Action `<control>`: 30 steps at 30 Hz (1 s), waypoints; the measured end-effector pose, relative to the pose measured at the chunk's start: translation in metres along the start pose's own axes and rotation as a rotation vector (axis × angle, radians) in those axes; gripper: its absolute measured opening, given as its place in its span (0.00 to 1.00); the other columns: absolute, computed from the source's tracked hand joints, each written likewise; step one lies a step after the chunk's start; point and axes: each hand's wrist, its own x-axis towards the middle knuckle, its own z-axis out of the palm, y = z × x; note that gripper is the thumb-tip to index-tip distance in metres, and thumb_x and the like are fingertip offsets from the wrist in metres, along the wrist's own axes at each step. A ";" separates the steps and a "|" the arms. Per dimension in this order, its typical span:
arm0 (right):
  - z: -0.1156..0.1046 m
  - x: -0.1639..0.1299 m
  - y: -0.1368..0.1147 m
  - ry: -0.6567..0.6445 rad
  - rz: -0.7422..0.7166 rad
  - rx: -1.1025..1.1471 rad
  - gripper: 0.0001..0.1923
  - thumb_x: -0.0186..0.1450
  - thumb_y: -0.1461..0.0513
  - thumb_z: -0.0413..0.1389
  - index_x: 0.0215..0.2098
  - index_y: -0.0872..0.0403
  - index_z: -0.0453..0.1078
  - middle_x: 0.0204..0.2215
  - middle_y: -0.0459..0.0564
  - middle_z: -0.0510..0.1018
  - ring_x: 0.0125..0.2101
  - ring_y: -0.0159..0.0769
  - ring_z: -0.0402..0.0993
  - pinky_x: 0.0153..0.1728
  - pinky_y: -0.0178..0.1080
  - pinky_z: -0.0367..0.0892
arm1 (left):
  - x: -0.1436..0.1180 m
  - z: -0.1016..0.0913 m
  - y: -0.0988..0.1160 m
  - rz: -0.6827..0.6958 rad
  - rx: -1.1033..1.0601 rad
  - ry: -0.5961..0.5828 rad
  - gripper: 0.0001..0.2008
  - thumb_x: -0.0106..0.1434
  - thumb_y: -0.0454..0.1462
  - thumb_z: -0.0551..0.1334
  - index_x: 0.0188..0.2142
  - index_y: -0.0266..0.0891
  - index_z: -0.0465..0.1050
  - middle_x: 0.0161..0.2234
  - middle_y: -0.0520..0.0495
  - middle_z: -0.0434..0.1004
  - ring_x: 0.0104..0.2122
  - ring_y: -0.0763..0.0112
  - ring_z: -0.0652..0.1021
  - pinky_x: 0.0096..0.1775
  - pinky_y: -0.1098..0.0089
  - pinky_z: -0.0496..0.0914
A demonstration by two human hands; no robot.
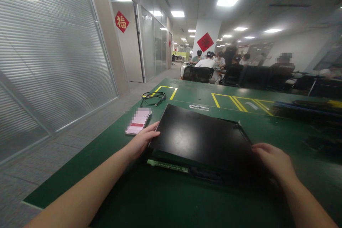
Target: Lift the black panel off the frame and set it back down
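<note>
A large, flat black panel [200,135] with a glossy sheen is held tilted over the green table, its near edge raised. My left hand [145,137] grips its left edge, thumb on top and fingers mostly hidden beneath. At the right edge, my right hand [272,155] pinches the side near a thin raised frame edge [243,132]. Below the near edge shows a strip of green circuit board [168,166], beside a dark part in shadow that I cannot make out. A phone [137,121] with a lit screen lies just beyond my left hand.
A coiled black cable [153,98] lies on the green table [66,185] behind the phone. Small silvery pieces [199,107] sit past the panel. Yellow tape [226,96] marks the far side. Dark stacked items [307,110] are at right. Several people sit at tables in the background.
</note>
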 end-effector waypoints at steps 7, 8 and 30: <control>-0.001 -0.002 -0.003 0.008 0.018 -0.006 0.14 0.54 0.54 0.54 0.28 0.47 0.82 0.32 0.53 0.85 0.37 0.51 0.78 0.37 0.46 0.68 | -0.002 -0.001 -0.001 0.008 0.036 -0.013 0.35 0.52 0.32 0.74 0.61 0.41 0.77 0.58 0.41 0.82 0.58 0.49 0.79 0.55 0.61 0.75; -0.001 -0.002 -0.003 0.013 0.012 -0.007 0.14 0.54 0.54 0.54 0.28 0.47 0.82 0.32 0.53 0.85 0.36 0.51 0.78 0.36 0.46 0.68 | -0.002 -0.001 -0.001 0.013 0.036 -0.018 0.35 0.52 0.31 0.73 0.61 0.42 0.77 0.58 0.42 0.82 0.58 0.49 0.79 0.54 0.62 0.75; -0.001 -0.004 -0.005 -0.005 0.016 0.005 0.14 0.55 0.54 0.54 0.30 0.47 0.82 0.33 0.52 0.85 0.38 0.50 0.79 0.40 0.46 0.69 | -0.007 0.004 0.003 0.043 -0.015 -0.127 0.43 0.54 0.33 0.75 0.69 0.40 0.67 0.62 0.36 0.78 0.59 0.47 0.79 0.55 0.61 0.75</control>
